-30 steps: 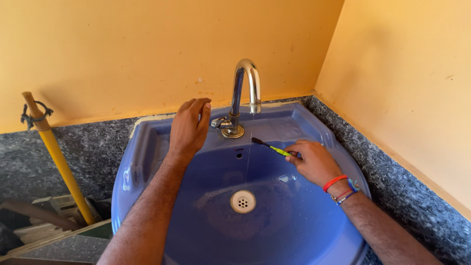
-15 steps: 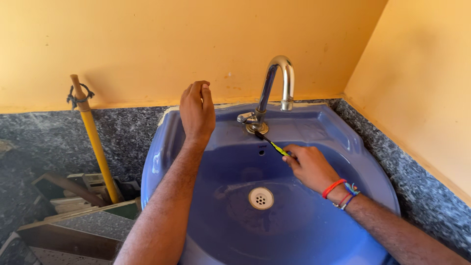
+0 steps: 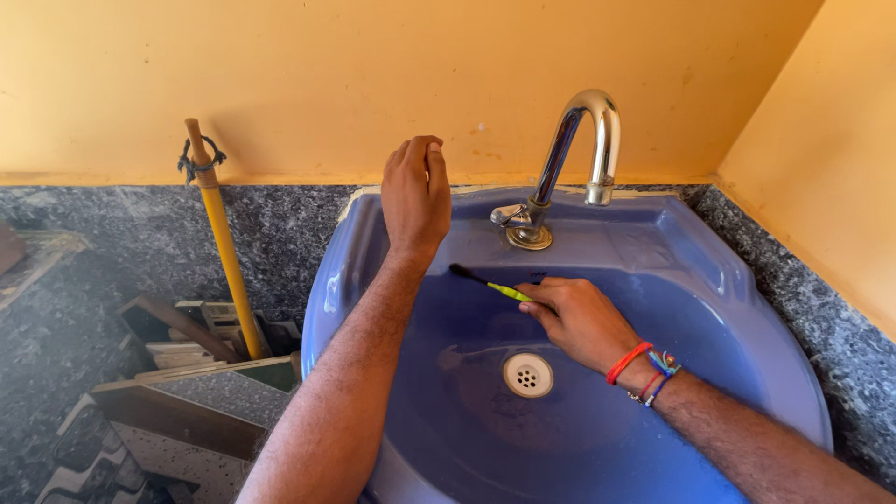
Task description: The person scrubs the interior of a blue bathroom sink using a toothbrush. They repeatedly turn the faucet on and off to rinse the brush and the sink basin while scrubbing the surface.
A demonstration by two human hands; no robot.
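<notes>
Looking down, I've got the big glossy blue ceramic wash basin (image 3: 747,308) filling the view, set into a speckled grey stone counter (image 3: 280,224) under an orange-yellow wall (image 3: 373,75). At the basin's back ledge stands the curved chrome tap (image 3: 579,149), spout arching over the bowl, and below it sits the round white perforated drain (image 3: 527,374). My left hand (image 3: 415,201) rests on the back-left rim of the basin, fingers together and curled down over the edge, gripping nothing but the rim. My right hand (image 3: 579,317) is down inside the bowl, just in front of the tap base, fingers pinched shut on the handle of a slim yellow-green brush with a dark head (image 3: 485,283). The key line: the brush's long axis runs from my right fingers up and to the left, its dark tip on the inner back wall, pointing towards my left wrist. Leaning at the counter's left is a yellow wooden-tipped pole (image 3: 224,252).
</notes>
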